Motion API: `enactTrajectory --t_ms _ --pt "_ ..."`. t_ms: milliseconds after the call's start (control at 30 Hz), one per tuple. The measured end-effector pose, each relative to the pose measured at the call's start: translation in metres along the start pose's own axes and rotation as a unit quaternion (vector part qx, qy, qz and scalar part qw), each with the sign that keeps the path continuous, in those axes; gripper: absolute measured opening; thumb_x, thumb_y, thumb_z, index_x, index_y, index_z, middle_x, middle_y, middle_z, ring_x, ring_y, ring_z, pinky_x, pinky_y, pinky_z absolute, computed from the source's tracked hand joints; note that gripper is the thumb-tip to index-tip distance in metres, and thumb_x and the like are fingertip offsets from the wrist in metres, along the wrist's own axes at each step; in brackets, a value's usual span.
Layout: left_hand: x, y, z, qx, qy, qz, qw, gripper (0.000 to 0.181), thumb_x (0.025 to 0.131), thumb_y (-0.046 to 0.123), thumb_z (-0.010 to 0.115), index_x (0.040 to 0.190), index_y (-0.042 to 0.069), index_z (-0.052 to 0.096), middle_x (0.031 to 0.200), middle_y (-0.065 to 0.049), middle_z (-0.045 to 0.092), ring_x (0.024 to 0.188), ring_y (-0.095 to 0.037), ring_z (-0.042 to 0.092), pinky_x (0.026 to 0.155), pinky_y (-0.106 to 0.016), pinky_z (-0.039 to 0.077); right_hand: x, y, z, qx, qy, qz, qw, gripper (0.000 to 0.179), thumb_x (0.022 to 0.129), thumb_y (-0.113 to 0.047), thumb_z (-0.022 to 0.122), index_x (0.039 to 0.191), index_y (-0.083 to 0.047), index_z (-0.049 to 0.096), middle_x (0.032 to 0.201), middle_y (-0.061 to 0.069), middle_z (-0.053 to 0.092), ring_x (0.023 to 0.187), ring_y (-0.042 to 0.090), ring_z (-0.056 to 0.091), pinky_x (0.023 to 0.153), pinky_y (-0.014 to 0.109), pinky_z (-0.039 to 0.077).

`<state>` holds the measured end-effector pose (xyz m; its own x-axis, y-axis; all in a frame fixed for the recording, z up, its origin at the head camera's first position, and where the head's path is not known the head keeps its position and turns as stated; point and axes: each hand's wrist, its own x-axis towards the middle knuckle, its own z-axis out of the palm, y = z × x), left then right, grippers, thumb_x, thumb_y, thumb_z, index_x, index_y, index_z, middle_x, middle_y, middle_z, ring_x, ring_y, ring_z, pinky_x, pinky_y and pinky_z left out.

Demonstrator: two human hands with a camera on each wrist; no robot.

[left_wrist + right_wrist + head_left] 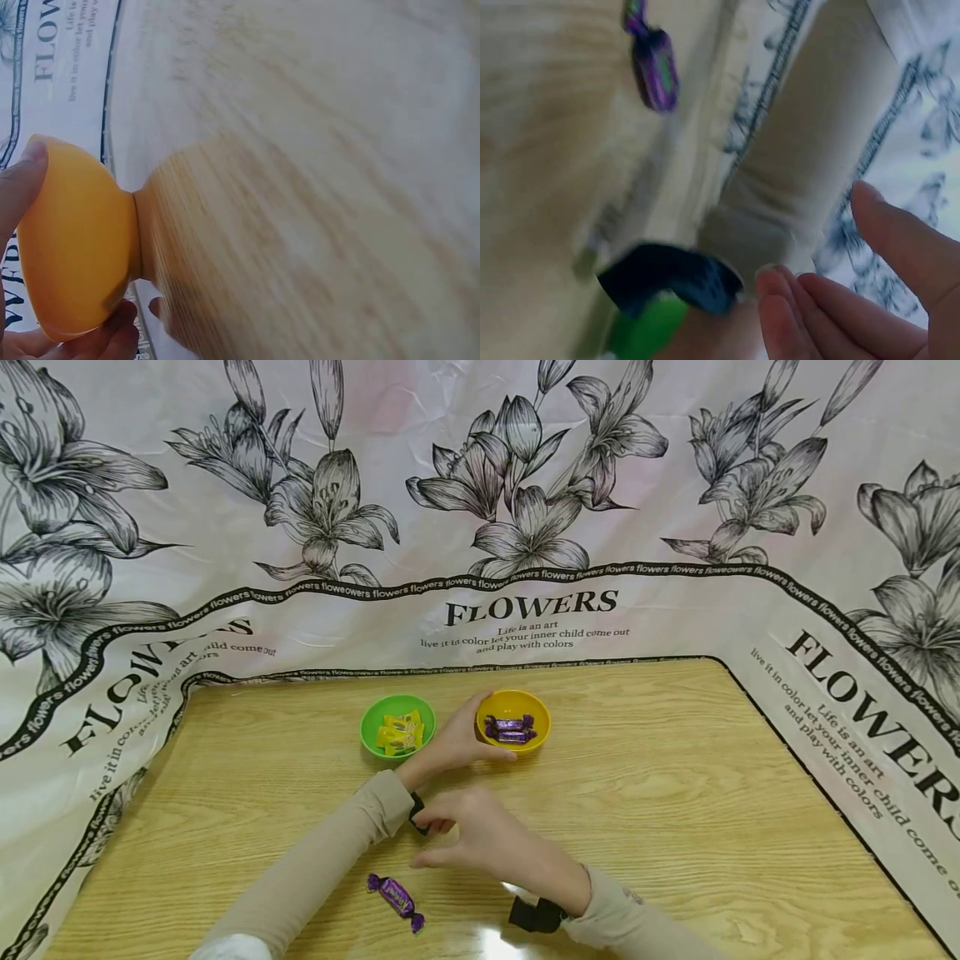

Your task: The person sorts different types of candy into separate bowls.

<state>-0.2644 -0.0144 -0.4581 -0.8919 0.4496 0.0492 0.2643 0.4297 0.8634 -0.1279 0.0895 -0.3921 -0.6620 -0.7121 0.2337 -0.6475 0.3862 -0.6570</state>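
With thumb and fingers around its side, my left hand [452, 742] grips the orange-yellow bowl [545, 724]. Inside that bowl lie two purple-wrapped candies [513, 737]. In the left wrist view the bowl [79, 240] stands on the table, thumb at its rim and fingers at the other side. My right hand [491, 837] hovers over the table near my left wrist, fingers loosely bent and thumb apart, holding nothing. One more purple-wrapped candy [396, 897] lies on the table between my forearms; the right wrist view shows this candy [656, 71] too.
Left of the orange-yellow bowl stands a green bowl [365, 739] with yellow-wrapped candies [401, 733] in it. The wooden table [675, 793] meets a flower-printed cloth [360, 635] at the back and sides. Dark bands [536, 914] circle both wrists.
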Motion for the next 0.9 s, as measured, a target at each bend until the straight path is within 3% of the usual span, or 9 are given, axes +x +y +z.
enactTrajectory --t_ms 200,367,567,767,900 --pt "0.002 0.0 0.0 0.024 0.0 -0.008 0.9997 0.118 0.069 0.042 0.091 0.157 0.008 0.022 0.154 -0.013 0.037 0.14 -0.028 0.036 0.117 -0.044 0.028 -0.001 -0.001 0.025 -0.061 -0.04 -0.014 0.9973 0.031 0.08 -0.021 0.085 0.101 -0.002 0.075 0.091 0.004 0.071 0.079 0.006 0.064 0.071 0.006 0.046" --pt "0.003 0.003 0.0 0.033 0.003 -0.014 0.9994 0.118 0.068 0.041 0.092 0.157 0.008 0.022 0.154 -0.013 0.037 0.14 -0.029 0.037 0.117 -0.044 0.028 0.0 -0.004 0.043 -0.14 -0.071 -0.022 0.9873 0.03 0.082 -0.029 0.083 0.102 -0.008 0.076 0.095 -0.003 0.07 0.083 -0.001 0.06 0.072 0.007 0.046" --pt "0.003 0.004 0.0 0.039 0.006 -0.015 0.9991 0.118 0.068 0.04 0.092 0.157 0.007 0.023 0.153 -0.015 0.038 0.139 -0.03 0.038 0.117 -0.044 0.029 0.004 -0.008 0.061 -0.228 -0.075 -0.036 0.9702 0.022 0.079 -0.036 0.084 0.079 -0.018 0.072 0.075 -0.013 0.057 0.067 -0.005 0.046 0.055 0.008 0.036" --pt "0.003 0.004 0.0 0.037 0.006 -0.016 0.9992 0.117 0.068 0.039 0.092 0.157 0.007 0.023 0.154 -0.015 0.037 0.14 -0.03 0.038 0.117 -0.044 0.029 0.005 -0.01 0.067 -0.238 -0.095 -0.006 0.9667 0.025 0.077 -0.039 0.085 0.085 -0.018 0.074 0.078 -0.012 0.056 0.067 -0.005 0.045 0.051 0.01 0.034" --pt "0.003 0.003 0.0 0.034 0.007 -0.014 0.9993 0.118 0.068 0.039 0.093 0.157 0.006 0.023 0.153 -0.016 0.038 0.139 -0.031 0.038 0.116 -0.045 0.03 0.005 -0.007 0.067 -0.223 -0.097 0.001 0.9699 0.017 0.078 -0.028 0.085 0.086 -0.017 0.075 0.079 -0.011 0.055 0.068 -0.004 0.043 0.052 0.01 0.034"
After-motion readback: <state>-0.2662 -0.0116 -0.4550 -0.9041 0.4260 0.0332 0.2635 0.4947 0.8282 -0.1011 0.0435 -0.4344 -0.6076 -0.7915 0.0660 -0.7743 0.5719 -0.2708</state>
